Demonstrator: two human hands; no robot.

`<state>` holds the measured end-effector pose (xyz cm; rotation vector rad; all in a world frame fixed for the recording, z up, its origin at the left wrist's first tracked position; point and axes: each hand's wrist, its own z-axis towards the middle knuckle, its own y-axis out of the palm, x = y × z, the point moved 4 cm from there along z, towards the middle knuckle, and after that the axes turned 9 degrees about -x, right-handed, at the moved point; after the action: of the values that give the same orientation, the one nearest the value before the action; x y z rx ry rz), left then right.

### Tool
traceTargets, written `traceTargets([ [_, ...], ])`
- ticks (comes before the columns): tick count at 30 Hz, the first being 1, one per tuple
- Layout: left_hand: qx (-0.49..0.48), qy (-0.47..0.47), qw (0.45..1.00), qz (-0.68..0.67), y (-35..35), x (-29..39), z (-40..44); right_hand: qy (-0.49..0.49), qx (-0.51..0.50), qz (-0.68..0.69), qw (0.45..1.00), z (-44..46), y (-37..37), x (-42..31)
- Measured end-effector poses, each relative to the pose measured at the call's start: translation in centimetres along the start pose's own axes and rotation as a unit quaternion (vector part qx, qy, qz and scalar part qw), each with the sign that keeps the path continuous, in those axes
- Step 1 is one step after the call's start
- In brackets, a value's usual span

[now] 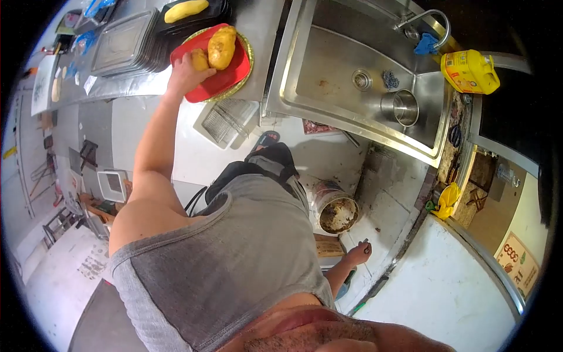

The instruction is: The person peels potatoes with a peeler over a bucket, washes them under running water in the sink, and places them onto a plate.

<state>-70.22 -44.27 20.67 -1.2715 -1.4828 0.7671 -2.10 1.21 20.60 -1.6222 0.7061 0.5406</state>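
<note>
Grey sleeveless shirt (234, 240) fills the lower middle, nearest the camera. Near 11 o'clock the left hand (189, 73) curls its fingers and thumb around a smaller potato (200, 60) on a red tray (231, 76). Touching it or just beside it, a larger potato (222, 48) lies with its long axis running from about 1 to 7 o'clock. Between 4 and 5 o'clock the right hand (356, 254) is closed around a small dark object (366, 241), too small to identify.

Beneath the tray is a steel worktop (261, 41); below spreads a pale floor (316, 158). At 1 o'clock stands a steel sink (328, 53), with a yellow jug (469, 71) beside its edge at 2 o'clock.

Inside the sink sits a metal pot (404, 108). Toward 4 o'clock, a bucket (324, 195) on the floor contains pale and brown matter. Around 11 o'clock, a black tray (170, 28) bears a long yellow piece of produce (186, 10), pointing from 2 to 8 o'clock.
</note>
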Motion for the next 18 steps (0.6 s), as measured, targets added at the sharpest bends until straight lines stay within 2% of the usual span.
traceTargets([
  [3, 0.013, 0.019, 0.999, 0.049, 1.3, -0.8, 1.1, -0.010, -0.022, -0.013, 1.000, 1.0, 1.0, -0.7],
  [6, -0.042, -0.052, 0.991, -0.113, 1.7, -3.0, 2.3, -0.024, -0.030, -0.011, 0.999, 1.7, 1.3, -1.8],
  [9, -0.073, -0.087, 0.916, -0.384, 1.3, -4.8, 1.8, -0.034, -0.023, 0.007, 0.999, 2.6, 1.6, -2.0],
  [12, -0.026, -0.033, 0.772, -0.634, -0.2, -4.4, -0.5, -0.033, -0.016, 0.016, 0.999, 2.9, 1.7, -2.1],
  [13, -0.034, 0.006, 0.724, -0.689, -1.9, -2.0, -2.4, -0.034, -0.014, 0.031, 0.999, 3.3, 1.6, -1.5],
  [15, -0.037, 0.138, 0.708, -0.692, -2.5, 0.9, -4.4, -0.029, -0.015, 0.042, 0.999, 4.2, 1.4, -0.4],
  [18, -0.101, 0.166, 0.712, -0.675, -2.8, 6.0, -4.1, 0.006, 0.007, 0.090, 0.996, 3.3, 0.9, -3.1],
])
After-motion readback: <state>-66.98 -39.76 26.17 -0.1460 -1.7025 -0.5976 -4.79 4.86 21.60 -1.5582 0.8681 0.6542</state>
